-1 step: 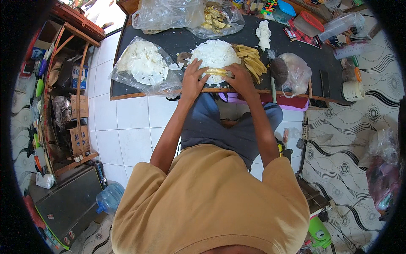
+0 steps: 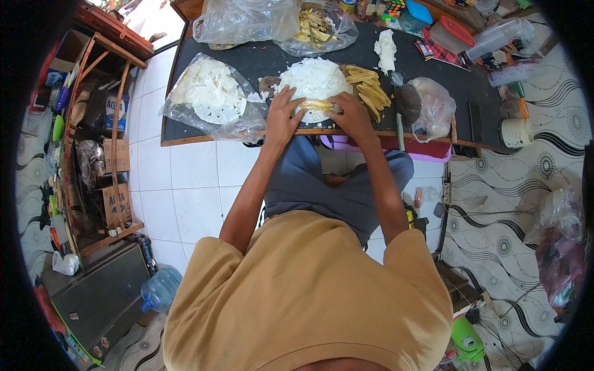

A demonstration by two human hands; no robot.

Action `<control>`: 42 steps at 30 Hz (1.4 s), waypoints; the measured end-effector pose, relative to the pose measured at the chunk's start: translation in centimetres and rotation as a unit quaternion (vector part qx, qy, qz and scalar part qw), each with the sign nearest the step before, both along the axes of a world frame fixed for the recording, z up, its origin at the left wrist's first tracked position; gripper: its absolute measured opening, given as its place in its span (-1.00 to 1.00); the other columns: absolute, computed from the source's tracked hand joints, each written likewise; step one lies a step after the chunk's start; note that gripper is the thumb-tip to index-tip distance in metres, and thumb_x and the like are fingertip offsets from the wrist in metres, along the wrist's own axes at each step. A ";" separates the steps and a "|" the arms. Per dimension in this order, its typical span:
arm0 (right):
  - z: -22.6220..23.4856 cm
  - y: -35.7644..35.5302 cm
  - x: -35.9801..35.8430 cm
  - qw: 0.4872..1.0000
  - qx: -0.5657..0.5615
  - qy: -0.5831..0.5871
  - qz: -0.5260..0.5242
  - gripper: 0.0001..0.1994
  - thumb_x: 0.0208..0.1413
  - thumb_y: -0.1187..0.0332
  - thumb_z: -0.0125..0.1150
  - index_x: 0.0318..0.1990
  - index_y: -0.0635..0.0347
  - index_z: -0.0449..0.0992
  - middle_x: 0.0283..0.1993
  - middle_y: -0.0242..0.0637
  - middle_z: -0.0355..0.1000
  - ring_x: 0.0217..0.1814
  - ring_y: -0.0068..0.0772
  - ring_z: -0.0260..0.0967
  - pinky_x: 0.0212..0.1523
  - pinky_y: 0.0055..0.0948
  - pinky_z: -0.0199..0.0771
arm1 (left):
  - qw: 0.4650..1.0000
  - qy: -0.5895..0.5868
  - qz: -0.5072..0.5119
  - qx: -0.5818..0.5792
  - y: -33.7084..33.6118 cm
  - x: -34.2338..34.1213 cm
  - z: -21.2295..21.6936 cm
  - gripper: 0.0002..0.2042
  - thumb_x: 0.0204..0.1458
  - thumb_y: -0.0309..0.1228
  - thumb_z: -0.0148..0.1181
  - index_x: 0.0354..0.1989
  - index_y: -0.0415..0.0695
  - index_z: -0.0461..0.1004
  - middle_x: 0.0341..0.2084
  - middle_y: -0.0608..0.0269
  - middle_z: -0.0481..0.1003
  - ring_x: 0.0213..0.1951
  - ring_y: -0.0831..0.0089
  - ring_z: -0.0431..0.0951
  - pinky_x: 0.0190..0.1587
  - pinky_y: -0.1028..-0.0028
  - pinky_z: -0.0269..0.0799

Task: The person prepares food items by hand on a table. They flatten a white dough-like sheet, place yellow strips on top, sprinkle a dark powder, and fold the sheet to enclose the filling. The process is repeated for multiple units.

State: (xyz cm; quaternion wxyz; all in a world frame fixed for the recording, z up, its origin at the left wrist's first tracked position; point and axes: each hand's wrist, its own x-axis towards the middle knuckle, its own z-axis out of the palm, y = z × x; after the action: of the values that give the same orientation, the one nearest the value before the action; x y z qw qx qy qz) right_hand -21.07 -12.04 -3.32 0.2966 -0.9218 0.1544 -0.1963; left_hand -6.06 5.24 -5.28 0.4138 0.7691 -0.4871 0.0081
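Note:
On the dark table in front of me lies a stack of round white wrapper sheets [image 2: 315, 75]. A short bundle of yellow banana strips [image 2: 317, 104] rests crosswise on its near part. My left hand [image 2: 284, 117] has its fingers closed at the bundle's left end, while my right hand [image 2: 351, 115] pinches the right end. Just right of the stack is a pile of long yellow banana strips [image 2: 371, 93]. To the left, more white wrapper sheets [image 2: 213, 93] are spread on an open clear plastic bag. The undersides of both hands are hidden.
Bags [image 2: 247, 21], one with yellow strips [image 2: 314, 31], line the far edge. On the right are a knotted plastic bag [image 2: 433, 105], a dark phone-like slab [image 2: 475, 122], a white cup [image 2: 516, 132] and a red-lidded container [image 2: 451, 35]. A knife-like strip [image 2: 400, 131] overhangs the near edge.

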 end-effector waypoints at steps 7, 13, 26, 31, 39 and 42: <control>0.1 0.4 -0.1 1.000 0.011 0.006 -0.016 -0.66 -0.04 0.24 0.38 -0.10 0.15 0.58 -0.17 -0.21 0.47 -0.11 -0.12 0.43 -0.08 -0.19 0.43 | 1.000 -0.001 0.005 0.000 0.0 -0.1 0.3 -0.69 0.04 -0.35 0.31 -0.02 -0.09 0.61 0.20 0.01 0.40 0.34 0.06 0.24 0.35 0.12 0.11; -0.2 0.0 -0.7 0.999 0.025 -0.004 -0.023 -0.66 -0.03 0.22 0.39 -0.11 0.17 0.58 -0.17 -0.23 0.47 -0.17 -0.18 0.45 -0.13 -0.25 0.46 | 1.000 0.005 0.005 -0.009 -0.3 -0.4 0.5 -0.71 0.02 -0.38 0.31 -0.07 -0.14 0.62 0.18 -0.01 0.41 0.33 0.06 0.24 0.36 0.08 0.08; -0.8 0.2 -0.1 0.999 0.011 -0.018 -0.024 -0.70 -0.02 0.23 0.33 -0.15 0.18 0.60 -0.21 -0.17 0.47 -0.12 -0.04 0.44 -0.07 -0.13 0.43 | 1.000 -0.006 0.012 0.008 -0.2 -0.2 0.4 -0.69 0.02 -0.36 0.30 -0.04 -0.14 0.60 0.19 0.02 0.40 0.33 0.06 0.24 0.33 0.16 0.14; 0.1 0.7 -0.7 0.998 -0.023 -0.035 -0.036 -0.62 -0.01 0.20 0.38 -0.07 0.19 0.57 -0.14 -0.18 0.47 -0.12 -0.13 0.46 -0.08 -0.21 0.45 | 1.000 -0.001 0.014 0.008 -0.1 -0.4 0.0 -0.60 -0.02 -0.33 0.36 0.03 -0.15 0.57 0.20 0.01 0.39 0.34 0.05 0.22 0.34 0.15 0.11; 1.5 1.3 -4.5 0.971 0.104 -0.151 -0.152 -0.79 0.01 0.34 0.39 -0.25 0.29 0.63 -0.28 -0.18 0.53 -0.23 -0.22 0.48 -0.19 -0.31 0.45 | 0.999 0.035 0.027 -0.030 -0.2 -1.0 0.7 -0.48 -0.05 -0.24 0.42 0.11 -0.16 0.51 0.25 0.02 0.36 0.37 0.08 0.18 0.37 0.15 0.05; 1.7 1.0 -6.3 0.950 0.109 -0.203 -0.212 -0.84 0.01 0.41 0.41 -0.31 0.32 0.64 -0.39 -0.22 0.53 -0.38 -0.34 0.47 -0.31 -0.41 0.43 | 0.998 0.045 0.030 -0.034 -0.3 -1.1 0.7 -0.48 -0.05 -0.24 0.42 0.12 -0.15 0.51 0.25 0.02 0.35 0.37 0.08 0.18 0.37 0.14 0.05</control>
State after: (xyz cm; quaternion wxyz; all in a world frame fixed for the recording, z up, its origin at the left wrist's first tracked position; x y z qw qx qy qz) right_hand -27.42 -11.07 -1.67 0.3717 -0.7703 0.3032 -0.4201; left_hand -7.17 4.98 -4.58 0.4610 0.7686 -0.4436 0.0024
